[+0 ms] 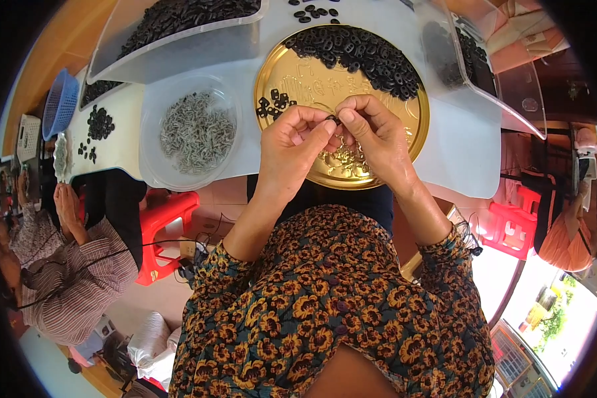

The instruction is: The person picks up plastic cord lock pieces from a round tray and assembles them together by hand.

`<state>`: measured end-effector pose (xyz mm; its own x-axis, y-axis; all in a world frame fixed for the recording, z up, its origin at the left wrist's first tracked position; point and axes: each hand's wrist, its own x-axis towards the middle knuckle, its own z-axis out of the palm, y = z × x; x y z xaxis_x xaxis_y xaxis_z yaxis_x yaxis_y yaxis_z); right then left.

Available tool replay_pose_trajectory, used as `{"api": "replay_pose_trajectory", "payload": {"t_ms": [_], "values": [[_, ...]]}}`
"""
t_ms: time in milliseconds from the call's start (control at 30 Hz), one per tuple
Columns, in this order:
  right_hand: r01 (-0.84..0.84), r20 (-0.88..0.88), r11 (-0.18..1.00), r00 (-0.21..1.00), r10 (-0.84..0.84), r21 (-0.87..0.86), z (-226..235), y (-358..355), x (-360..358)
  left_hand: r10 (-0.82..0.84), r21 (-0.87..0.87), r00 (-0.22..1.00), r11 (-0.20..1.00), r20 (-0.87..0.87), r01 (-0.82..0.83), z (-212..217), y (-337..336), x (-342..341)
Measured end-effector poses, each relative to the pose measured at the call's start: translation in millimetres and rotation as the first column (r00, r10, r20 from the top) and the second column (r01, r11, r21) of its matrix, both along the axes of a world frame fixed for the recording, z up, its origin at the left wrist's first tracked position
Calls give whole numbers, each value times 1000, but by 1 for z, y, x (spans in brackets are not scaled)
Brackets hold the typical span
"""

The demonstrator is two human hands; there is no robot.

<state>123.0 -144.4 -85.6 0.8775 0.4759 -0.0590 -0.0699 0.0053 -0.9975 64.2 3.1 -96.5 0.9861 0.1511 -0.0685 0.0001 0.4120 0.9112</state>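
Observation:
My left hand [286, 149] and my right hand [381, 139] meet over a round gold tray [266, 69]. Thumbs and fingers of both pinch a small black piece [332, 119], mostly covered by the fingertips. A heap of small black oval pieces with holes [371, 60] fills the tray's far right side. Left of my left hand lies a small group of black pieces [272, 104] on the tray. Shiny gold shapes [345, 161] show below my fingers; whether they are loose bits or embossing I cannot tell. A clear round tub [150, 149] holds many small grey metal parts [198, 132].
Clear plastic bins with black pieces stand at the far left [179, 54] and far right [504, 99]. Loose black pieces [100, 124] lie near a blue basket [61, 103]. A person in a striped shirt [86, 285] works at left. Red stools [166, 232] stand below the table.

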Motion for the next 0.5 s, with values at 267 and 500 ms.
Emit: {"api": "replay_pose_trajectory", "payload": {"t_ms": [267, 500], "values": [[61, -6, 998, 998, -60, 25, -3, 3, -5, 6, -58, 1000, 998, 6, -6, -1, -3, 2], [118, 23, 987, 992, -122, 108, -9, 5, -10, 9, -57, 999, 998, 31, -7, 1, -7, 4]]}}
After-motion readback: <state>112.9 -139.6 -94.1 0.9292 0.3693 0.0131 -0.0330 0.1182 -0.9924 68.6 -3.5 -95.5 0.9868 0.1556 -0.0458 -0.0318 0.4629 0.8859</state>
